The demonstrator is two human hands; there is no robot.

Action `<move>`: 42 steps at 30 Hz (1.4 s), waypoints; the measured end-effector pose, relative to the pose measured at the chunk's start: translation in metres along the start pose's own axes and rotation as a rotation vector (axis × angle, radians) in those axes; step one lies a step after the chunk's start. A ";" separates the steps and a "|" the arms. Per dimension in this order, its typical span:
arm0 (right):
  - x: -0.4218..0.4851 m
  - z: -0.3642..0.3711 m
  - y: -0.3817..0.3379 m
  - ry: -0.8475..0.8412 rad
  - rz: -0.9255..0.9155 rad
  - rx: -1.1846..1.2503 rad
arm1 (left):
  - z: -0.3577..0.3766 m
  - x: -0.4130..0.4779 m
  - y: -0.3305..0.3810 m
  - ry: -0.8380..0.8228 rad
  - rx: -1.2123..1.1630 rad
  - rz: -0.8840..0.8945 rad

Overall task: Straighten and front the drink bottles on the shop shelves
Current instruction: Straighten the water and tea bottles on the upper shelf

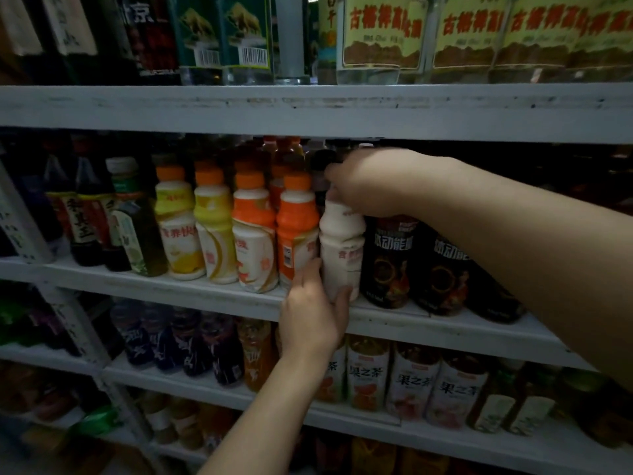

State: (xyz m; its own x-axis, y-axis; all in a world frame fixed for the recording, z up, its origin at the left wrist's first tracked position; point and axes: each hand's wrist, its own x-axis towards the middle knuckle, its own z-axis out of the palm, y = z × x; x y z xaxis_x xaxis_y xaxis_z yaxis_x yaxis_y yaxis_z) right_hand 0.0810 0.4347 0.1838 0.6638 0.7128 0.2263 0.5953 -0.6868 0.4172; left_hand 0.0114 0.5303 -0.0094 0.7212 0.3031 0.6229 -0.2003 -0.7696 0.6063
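Two hands grip the pale bottle [342,241] at frame centre on the middle shelf [205,296]: right hand [370,183] fingers curled over its top, left hand [311,313] fingers wrapped round its base, beside an orange bottle [296,231].

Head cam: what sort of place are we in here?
Most likely a small shop's drinks section. White tiered shelves hold tight rows of labelled drinks, such as the orange-capped bottles and black bottles, and the green-labelled bottles above carry barcodes. The left hand and right hand grip a pale bottle.
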 end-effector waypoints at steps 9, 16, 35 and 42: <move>0.008 -0.003 -0.012 -0.008 0.172 -0.036 | -0.004 -0.005 0.001 -0.027 0.128 0.008; 0.014 -0.007 -0.014 -0.086 0.227 -0.005 | 0.005 0.001 -0.004 -0.041 0.112 0.026; 0.011 -0.009 -0.017 0.106 0.156 -0.023 | -0.080 0.107 0.013 0.113 0.258 0.222; 0.031 -0.003 -0.032 0.048 0.012 0.267 | -0.073 0.112 0.006 0.095 0.375 0.193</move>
State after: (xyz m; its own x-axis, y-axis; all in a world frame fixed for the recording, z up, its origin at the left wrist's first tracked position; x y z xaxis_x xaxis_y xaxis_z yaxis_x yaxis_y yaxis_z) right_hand 0.0808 0.4793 0.1804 0.6531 0.7060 0.2741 0.6901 -0.7038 0.1687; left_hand 0.0431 0.6006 0.0999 0.6262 0.1703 0.7608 -0.0581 -0.9629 0.2634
